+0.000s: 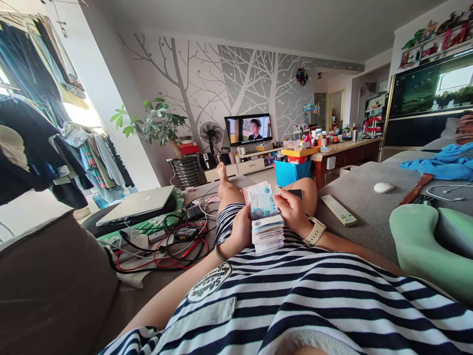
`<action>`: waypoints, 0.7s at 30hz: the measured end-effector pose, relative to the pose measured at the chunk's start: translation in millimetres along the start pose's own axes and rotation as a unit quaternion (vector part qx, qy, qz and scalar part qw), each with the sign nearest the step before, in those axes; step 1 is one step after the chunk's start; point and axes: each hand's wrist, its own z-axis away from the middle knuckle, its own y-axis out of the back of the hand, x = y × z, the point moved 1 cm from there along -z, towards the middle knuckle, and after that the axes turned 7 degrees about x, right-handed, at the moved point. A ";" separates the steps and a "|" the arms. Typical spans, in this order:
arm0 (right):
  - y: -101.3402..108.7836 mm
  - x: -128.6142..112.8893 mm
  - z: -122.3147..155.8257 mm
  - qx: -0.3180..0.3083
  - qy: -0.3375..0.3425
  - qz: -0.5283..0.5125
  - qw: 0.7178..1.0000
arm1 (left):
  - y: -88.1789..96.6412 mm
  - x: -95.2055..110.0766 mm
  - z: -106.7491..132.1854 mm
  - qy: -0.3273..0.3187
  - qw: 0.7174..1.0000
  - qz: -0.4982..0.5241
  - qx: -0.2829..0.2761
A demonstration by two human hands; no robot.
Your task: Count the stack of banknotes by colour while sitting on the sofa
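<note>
Grey sofa (369,190) w/ laptop (138,206) & cables (177,234) on L, TV remote (339,210) on R; L hand (241,227) clamped on banknotes (268,235) above striped clothing (284,281), R hand (293,212) pinching blue 10 note (261,204) by its edge, hands close tog., notes btwn

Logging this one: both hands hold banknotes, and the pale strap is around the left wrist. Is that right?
Not quite. The head view shows the pale strap around the wrist of the right hand, not the left. The rest stands: left hand and right hand both hold banknotes.
</note>
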 end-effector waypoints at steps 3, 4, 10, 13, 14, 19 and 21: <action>0.2 -0.3 0.2 -0.003 0.003 -0.002 1.000 | -0.1 5.6 1.7 0.003 1.000 -0.004 -0.009; 0.3 -0.2 0.2 -0.003 0.003 -0.002 1.000 | -0.4 7.5 2.2 0.012 1.000 0.000 -0.011; 0.6 1.6 -0.4 -0.007 -0.003 0.006 1.000 | -1.6 13.5 4.3 0.038 0.999 0.029 0.004; 0.8 1.4 -0.7 -0.011 -0.010 0.015 1.000 | -1.5 15.3 5.3 0.037 0.997 0.073 0.007; 0.9 1.0 -0.8 -0.011 -0.012 0.018 1.000 | -1.6 15.4 5.5 0.041 0.995 0.090 0.006; 1.8 -2.9 -1.1 -0.012 -0.013 0.025 1.000 | -2.5 5.7 1.8 0.060 0.990 0.125 -0.006; 2.4 -4.6 -1.0 -0.013 -0.010 0.024 1.000 | -2.6 -1.8 -1.4 0.056 0.990 0.130 -0.004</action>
